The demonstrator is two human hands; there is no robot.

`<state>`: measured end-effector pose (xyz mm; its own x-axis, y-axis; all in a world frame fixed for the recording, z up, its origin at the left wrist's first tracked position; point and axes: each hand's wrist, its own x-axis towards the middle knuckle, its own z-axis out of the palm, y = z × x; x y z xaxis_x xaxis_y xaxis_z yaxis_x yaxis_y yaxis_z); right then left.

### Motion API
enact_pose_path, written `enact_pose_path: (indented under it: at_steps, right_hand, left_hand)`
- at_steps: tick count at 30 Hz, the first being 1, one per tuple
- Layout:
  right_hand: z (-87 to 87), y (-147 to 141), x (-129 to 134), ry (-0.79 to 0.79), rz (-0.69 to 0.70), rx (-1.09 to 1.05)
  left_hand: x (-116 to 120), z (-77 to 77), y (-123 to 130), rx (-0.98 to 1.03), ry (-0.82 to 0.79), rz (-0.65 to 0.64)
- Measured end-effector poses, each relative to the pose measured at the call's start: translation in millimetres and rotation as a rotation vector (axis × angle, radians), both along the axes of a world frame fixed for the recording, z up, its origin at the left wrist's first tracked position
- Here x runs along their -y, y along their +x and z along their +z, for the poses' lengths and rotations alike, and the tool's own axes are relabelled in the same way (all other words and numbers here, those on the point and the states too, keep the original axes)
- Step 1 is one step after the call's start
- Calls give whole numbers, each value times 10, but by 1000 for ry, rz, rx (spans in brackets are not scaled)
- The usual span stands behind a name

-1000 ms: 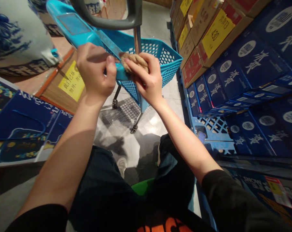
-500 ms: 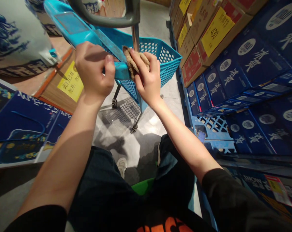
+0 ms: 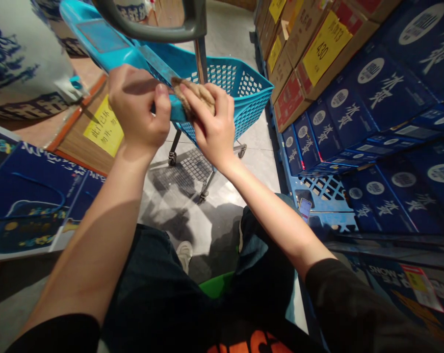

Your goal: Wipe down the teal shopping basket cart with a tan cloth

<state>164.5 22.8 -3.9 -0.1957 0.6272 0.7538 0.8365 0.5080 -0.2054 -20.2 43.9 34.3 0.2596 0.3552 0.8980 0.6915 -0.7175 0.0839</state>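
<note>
The person's left hand (image 3: 139, 105) was curled tightly around a blue rail (image 3: 177, 110) on the near side of the blue basket cart (image 3: 251, 105). The right hand (image 3: 216, 125) gripped a brown cloth (image 3: 195, 98) with bent fingers, holding it against that same rail of the cart, just beside the left fist. A gray handle (image 3: 148, 32) rose above the cart. To the cart's right stood dark blue boxes (image 3: 357, 103); to its left, a yellow sign (image 3: 106, 127) hung on a wooden cabinet (image 3: 72, 125).
</note>
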Motion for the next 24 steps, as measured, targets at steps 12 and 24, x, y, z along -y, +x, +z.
enact_pose_path:
  at_steps: [12,24]
  right_hand:
    - [-13,133,-67,29,6,-16]
    - [-46,171,-93,6,83,-20]
  left_hand:
    - [4,-19,-30,21,-116,-37]
    - [27,4,-27,-18,-105,10]
